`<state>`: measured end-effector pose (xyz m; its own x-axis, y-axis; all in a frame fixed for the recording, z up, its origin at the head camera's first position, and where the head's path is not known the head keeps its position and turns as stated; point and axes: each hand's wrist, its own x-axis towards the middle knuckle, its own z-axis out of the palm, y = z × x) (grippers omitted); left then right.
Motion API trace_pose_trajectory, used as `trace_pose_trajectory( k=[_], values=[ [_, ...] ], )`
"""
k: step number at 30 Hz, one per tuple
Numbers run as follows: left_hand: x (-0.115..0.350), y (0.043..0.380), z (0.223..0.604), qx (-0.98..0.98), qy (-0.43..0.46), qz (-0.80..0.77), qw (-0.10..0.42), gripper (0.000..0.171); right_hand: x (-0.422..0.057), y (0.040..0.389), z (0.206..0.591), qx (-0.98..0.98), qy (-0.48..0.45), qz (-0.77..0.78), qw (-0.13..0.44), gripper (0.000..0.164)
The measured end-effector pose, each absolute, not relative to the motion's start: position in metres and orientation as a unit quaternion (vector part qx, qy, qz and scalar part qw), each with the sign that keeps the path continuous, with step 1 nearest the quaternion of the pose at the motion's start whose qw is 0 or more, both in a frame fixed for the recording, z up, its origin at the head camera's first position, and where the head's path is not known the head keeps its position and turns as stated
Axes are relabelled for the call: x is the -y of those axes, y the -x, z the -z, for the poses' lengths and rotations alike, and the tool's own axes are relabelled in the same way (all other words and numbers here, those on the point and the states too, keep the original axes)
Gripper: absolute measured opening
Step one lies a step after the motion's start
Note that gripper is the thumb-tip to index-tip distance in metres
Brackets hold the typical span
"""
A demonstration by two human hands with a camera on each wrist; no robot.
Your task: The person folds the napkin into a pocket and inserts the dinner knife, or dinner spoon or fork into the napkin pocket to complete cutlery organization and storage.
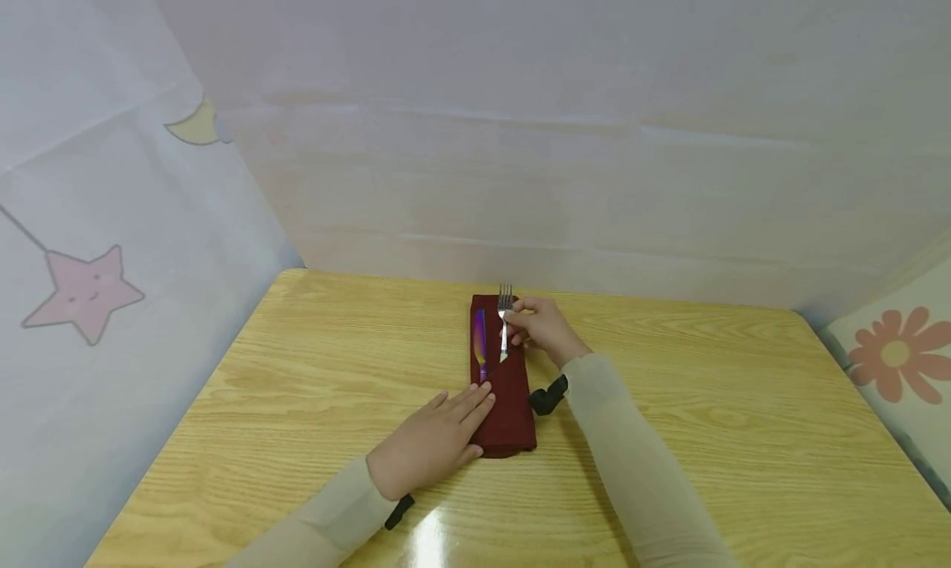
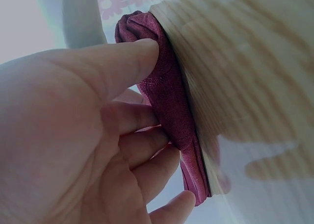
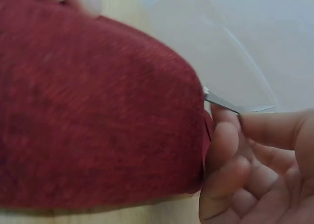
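A dark red cloth napkin (image 1: 513, 407), folded into a long pocket, lies lengthwise on the table. From its pocket sticks a purple-and-gold knife (image 1: 480, 337), its lower part hidden by the cloth. Beside the knife, a silver fork (image 1: 505, 324) points its tines to the table's far edge, its lower end at the pocket opening. My right hand (image 1: 546, 330) pinches the fork just below the tines between thumb and fingers. Across the napkin's left side my left hand (image 1: 434, 436) rests with straight fingers; its thumb (image 2: 142, 55) touches the near part of the cloth in the left wrist view.
The wooden table (image 1: 297, 386) reaches up to a pale backdrop sheet (image 1: 475, 139) behind and at both sides. Black wrist straps or mounts (image 1: 548, 396) show at both cuffs. A light reflection shines near the front edge.
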<state>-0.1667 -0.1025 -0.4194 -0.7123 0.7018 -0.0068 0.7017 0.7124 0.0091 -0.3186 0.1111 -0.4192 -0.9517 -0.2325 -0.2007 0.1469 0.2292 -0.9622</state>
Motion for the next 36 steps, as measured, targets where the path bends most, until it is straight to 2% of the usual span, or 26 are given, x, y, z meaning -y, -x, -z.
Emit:
trace_pose_trajectory(
  k=[16,27,36],
  values=[
    [0.103,0.167,0.418,-0.926,-0.377,-0.001,0.011,0.062,-0.115,0.308,0.432,-0.825,0.027,0.532,0.19,0.014],
    [0.104,0.169,0.423,-0.927,-0.375,-0.012,0.021,0.062,-0.115,0.304,0.439,-0.819,0.027,0.546,0.174,0.018],
    [0.103,0.169,0.423,-0.927,-0.375,-0.005,0.014,0.063,-0.113,0.304,0.444,-0.825,0.014,0.547,0.138,0.021]
  ],
)
